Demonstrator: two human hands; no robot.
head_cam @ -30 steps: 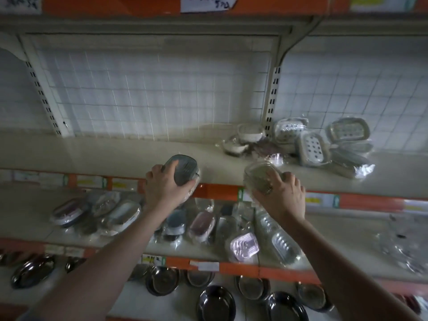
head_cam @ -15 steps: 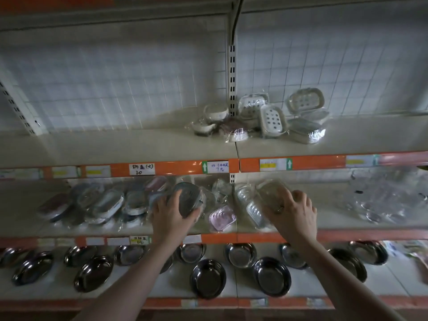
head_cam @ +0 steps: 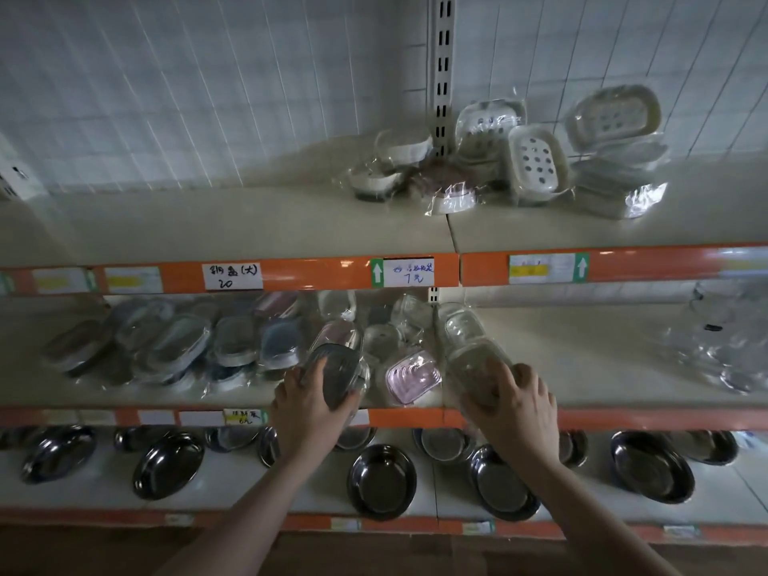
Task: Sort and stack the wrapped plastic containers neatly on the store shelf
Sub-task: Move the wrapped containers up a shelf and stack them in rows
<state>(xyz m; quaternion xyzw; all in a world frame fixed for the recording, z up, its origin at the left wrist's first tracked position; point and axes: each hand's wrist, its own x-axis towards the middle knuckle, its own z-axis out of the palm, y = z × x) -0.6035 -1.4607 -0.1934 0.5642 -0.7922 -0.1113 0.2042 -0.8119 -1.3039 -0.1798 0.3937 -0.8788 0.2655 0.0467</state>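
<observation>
Your left hand (head_cam: pixel 309 403) grips a dark grey container (head_cam: pixel 337 374) w/ clear wrap; your right hand (head_cam: pixel 517 403) holds a clear, faintly beige one (head_cam: pixel 478 367). Between them sits a pale pink ribbed container (head_cam: pixel 412 376). Mid shelf (head_cam: pixel 602 367) is cream, w/ wrapped ovals (head_cam: pixel 174 347) in grey, blue-grey & dusty pink tones. Shelf edge strips (head_cam: pixel 316 276) are orange, w/ white & yellow price tags, green tabs w/ white arrows. Top shelf: white soap dishes (head_cam: pixel 536 164) w/ dark dot holes, plus one brownish. Back wall (head_cam: pixel 187 89) is a white grid pattern. Bottom shelf bowls (head_cam: pixel 382 480) are shiny dark metal. Clear glassware (head_cam: pixel 727 347) at the right.
</observation>
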